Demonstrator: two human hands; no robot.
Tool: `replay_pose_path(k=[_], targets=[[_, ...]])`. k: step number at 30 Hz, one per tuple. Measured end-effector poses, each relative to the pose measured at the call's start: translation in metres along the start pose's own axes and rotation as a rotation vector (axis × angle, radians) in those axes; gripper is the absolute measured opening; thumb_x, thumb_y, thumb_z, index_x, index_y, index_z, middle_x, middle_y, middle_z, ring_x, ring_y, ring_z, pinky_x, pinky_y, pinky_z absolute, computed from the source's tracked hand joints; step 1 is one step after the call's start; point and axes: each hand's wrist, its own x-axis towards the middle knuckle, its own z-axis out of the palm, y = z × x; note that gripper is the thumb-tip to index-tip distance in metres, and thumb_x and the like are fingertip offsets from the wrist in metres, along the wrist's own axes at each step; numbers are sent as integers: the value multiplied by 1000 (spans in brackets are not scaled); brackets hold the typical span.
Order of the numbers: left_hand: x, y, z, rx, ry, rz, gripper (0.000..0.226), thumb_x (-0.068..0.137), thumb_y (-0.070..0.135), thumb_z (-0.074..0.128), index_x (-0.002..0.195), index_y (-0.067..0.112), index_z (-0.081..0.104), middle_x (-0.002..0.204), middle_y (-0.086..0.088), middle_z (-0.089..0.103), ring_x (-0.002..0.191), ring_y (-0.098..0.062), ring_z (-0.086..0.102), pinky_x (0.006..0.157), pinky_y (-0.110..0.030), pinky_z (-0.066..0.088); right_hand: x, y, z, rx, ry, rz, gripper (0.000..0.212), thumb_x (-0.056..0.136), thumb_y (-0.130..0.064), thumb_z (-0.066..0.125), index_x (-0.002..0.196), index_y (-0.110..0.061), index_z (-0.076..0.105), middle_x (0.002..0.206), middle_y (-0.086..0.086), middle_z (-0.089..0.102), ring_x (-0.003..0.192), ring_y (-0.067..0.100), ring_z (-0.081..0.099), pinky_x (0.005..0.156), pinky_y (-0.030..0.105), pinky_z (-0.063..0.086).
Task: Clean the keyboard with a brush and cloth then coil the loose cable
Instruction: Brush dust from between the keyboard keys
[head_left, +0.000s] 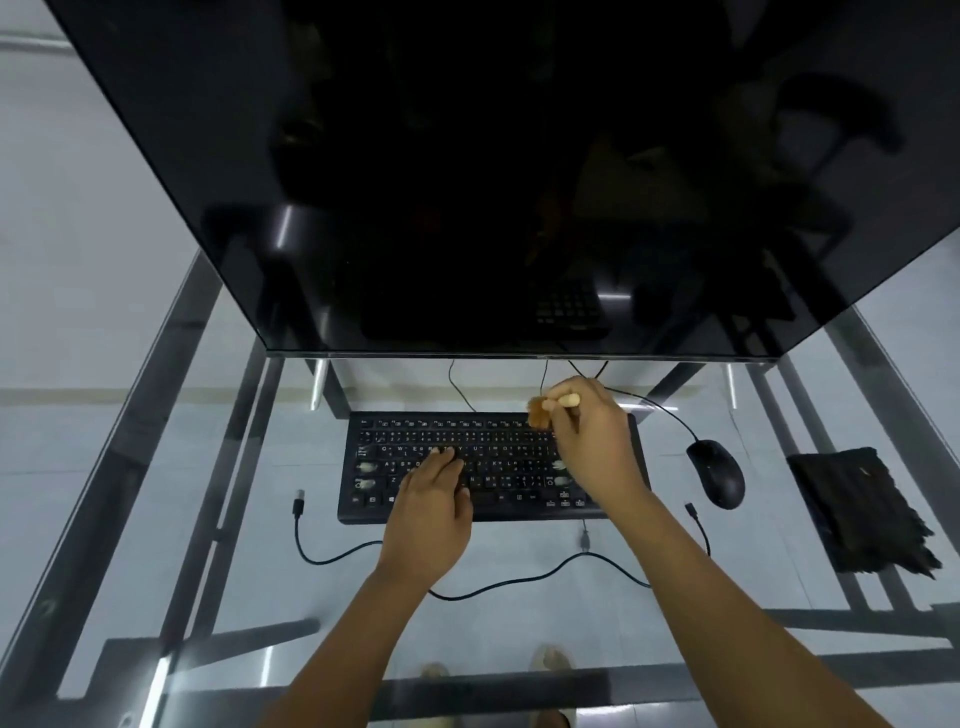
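— Why is our left hand (434, 499) flat on the keyboard (488, 467)?
— To steady it on the tabletop (156, 467) while our right hand (592, 436) pinches the brush (540, 410), sweeping the top row.

Keyboard (488, 467) key legends too blurred to read (white marks only)

2 bare forearms with no sleeves, left hand (434, 506) and right hand (592, 434) ungloved.

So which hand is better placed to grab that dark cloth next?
The right hand: the cloth lies on its side, beyond the mouse, though it grips the brush. The left hand steadies the keyboard.
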Motion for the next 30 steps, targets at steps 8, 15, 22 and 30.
replay_pose_path(k=[8,15,22,30], targets=[[-4,-21,-10,-92,142,-19,39,87,4,57,126,5,58,137,-9,51,131,-24,43,108,-44,38,-11,4,-4,-52,-38,-5,7,92,-14,58,87,-18,60,82,-3,68,72,10,65,65,25,54],[-11,-49,-24,-95,226,-145,42,87,3,57,129,2,54,144,-11,43,134,-28,39,110,-44,35,-15,-4,0,-75,-59,-23,10,91,-11,56,85,-16,60,82,-2,65,70,8,64,63,22,52],[-20,-60,-35,-281,256,-342,47,94,10,48,140,13,42,152,-8,29,135,-22,35,105,-36,37,-15,-12,11,-117,-62,-40,7,92,-13,56,87,-17,59,80,-3,64,68,6,61,62,21,50],[-26,-63,-36,-407,233,-332,47,93,6,49,139,10,41,141,-6,44,125,-17,45,102,-22,33,-27,-17,28,17,28,1,11,90,-7,58,87,-16,63,77,-3,68,68,5,65,63,22,54]])
